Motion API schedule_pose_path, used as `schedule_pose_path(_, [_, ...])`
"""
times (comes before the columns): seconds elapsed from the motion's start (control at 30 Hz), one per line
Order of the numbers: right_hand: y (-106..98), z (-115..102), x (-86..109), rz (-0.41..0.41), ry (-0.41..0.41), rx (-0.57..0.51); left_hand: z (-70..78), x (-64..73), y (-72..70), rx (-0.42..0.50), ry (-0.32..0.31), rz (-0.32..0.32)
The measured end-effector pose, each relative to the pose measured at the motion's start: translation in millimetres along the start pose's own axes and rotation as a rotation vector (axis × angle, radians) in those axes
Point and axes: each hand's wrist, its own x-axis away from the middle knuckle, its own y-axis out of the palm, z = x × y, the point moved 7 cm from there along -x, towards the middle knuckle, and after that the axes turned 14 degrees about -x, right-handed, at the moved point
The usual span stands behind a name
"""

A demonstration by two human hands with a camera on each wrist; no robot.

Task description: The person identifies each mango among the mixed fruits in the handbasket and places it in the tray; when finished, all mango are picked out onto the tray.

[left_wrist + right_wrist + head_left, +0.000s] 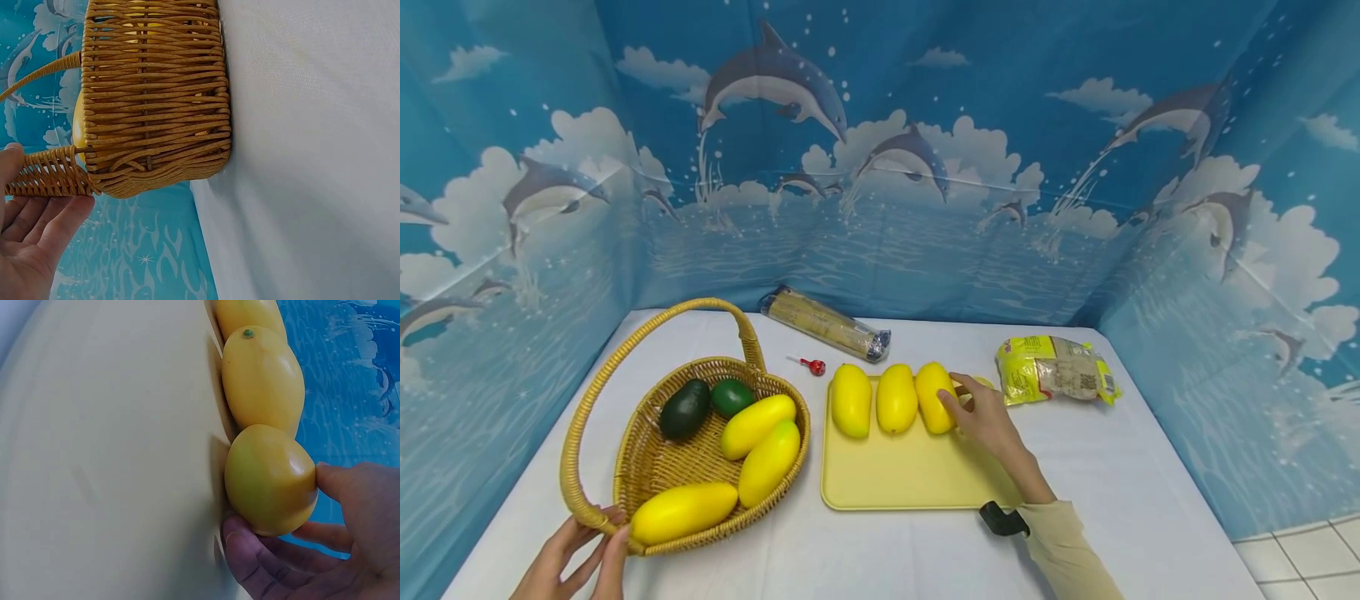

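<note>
Gripping the basket handle (53, 172) with the left hand (31, 250), lower left of the frame, and a mango (934, 398) with the half-closed right hand (988, 421), right of centre.

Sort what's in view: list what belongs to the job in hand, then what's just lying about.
Seemingly part of the job:
Yellow fruit gripped by the right hand
Two more yellow fruits beside it
Tray
Basket, handle held by the left hand
Yellow and dark green fruits inside it

Apparently just lying about:
Red lollipop
Clear-wrapped packet
Yellow-green bag
</note>
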Motion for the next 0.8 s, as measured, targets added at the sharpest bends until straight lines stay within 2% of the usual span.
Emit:
schedule_pose_path(0.43, [3.5,-0.9,-2.9,-0.012,0.02,-0.019,-0.7,-0.5,0.1,0.006,-0.002,-0.001])
schedule_pose_path(0.8, [1.3,-1.6,-1.5,-0.096,0.05,-0.076,-0.7,-0.5,0.2,0.001,0.002,0.0])
